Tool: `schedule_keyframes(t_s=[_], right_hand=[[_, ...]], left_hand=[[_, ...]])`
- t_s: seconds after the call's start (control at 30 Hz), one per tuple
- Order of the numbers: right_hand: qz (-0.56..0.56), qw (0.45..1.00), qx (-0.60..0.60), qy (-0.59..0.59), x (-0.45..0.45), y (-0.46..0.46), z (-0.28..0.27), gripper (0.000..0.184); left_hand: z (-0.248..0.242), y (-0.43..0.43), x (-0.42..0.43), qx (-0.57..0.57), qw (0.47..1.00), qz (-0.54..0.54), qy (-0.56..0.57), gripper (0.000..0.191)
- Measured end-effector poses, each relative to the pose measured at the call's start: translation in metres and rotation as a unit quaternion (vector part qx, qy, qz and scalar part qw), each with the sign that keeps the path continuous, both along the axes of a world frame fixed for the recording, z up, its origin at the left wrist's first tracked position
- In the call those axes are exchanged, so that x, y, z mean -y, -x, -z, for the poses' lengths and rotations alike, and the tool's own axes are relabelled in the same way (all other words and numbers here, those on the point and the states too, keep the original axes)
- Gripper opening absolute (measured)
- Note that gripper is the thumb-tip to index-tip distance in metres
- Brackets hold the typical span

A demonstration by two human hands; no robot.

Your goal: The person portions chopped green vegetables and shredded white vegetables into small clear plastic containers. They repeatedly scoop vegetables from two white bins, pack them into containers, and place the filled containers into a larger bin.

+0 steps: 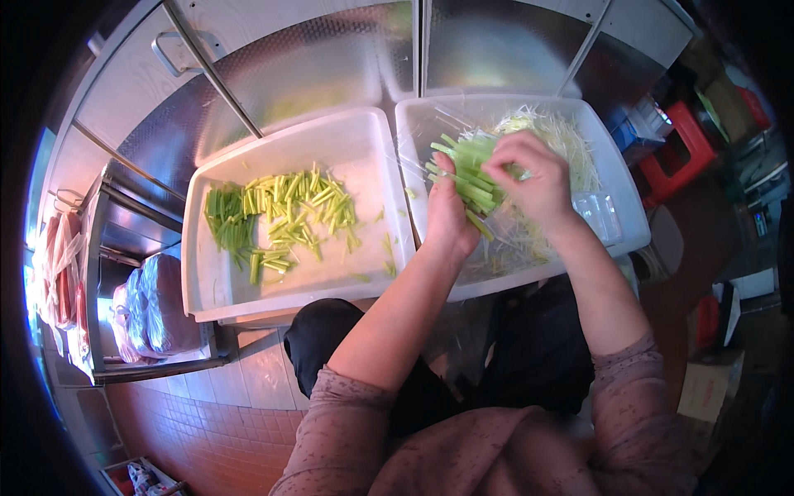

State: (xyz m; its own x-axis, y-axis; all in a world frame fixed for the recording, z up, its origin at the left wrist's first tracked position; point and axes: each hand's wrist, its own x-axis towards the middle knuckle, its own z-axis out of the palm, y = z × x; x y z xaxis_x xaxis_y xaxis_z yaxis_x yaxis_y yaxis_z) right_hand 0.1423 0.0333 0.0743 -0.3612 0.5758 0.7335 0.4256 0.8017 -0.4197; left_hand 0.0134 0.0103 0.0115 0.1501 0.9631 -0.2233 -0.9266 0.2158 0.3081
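My left hand [450, 217] is closed around a bundle of cut green vegetable stalks [474, 177], which looks to be partly in clear plastic. My right hand [533, 177] is at the right side of the bundle, its thumb and forefinger bent towards each other; whether it pinches the plastic or a stalk, I cannot tell. Both hands are over the right white plastic tub [629, 217], where pale shredded vegetable [574, 149] lies. In the left white plastic tub [298, 307] lie yellow-green cut stalks [298, 204] and darker green pieces [228, 217].
Clear plastic containers [597, 217] lie at the right tub's right side. Behind the tubs rise cabinet doors [298, 68] with a metal handle. A metal shelf [161, 372] with bagged goods [161, 304] stands at the left. A red plastic stool [682, 155] is at the right.
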Motion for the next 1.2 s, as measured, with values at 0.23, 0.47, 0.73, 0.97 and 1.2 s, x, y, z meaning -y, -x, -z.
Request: schedule_keyframes(t_s=[0.23, 0.47, 0.73, 0.97, 1.2], right_hand=[[-0.023, 0.991, 0.134, -0.006, 0.003, -0.010, -0.007, 0.009], [-0.058, 0.966, 0.165, 0.192, -0.062, 0.022, -0.034, 0.029], [-0.155, 0.837, 0.381, 0.360, -0.088, 0.022, -0.038, 0.065], [-0.196, 0.909, 0.361, 0.062, -0.066, -0.014, -0.010, 0.068], [0.028, 0.983, 0.182, -0.003, 0.020, -0.045, -0.016, 0.053]], left_hand=[[-0.008, -0.004, 0.003, -0.109, 0.992, -0.066, 0.018, 0.028], [-0.003, -0.011, 0.006, -0.138, 0.990, 0.002, -0.023, 0.032], [0.000, -0.002, 0.002, -0.086, 0.996, 0.015, -0.007, 0.037], [-0.001, -0.001, -0.001, -0.095, 0.995, 0.023, 0.006, 0.033], [-0.009, -0.001, 0.002, -0.109, 0.991, -0.025, 0.067, 0.030]])
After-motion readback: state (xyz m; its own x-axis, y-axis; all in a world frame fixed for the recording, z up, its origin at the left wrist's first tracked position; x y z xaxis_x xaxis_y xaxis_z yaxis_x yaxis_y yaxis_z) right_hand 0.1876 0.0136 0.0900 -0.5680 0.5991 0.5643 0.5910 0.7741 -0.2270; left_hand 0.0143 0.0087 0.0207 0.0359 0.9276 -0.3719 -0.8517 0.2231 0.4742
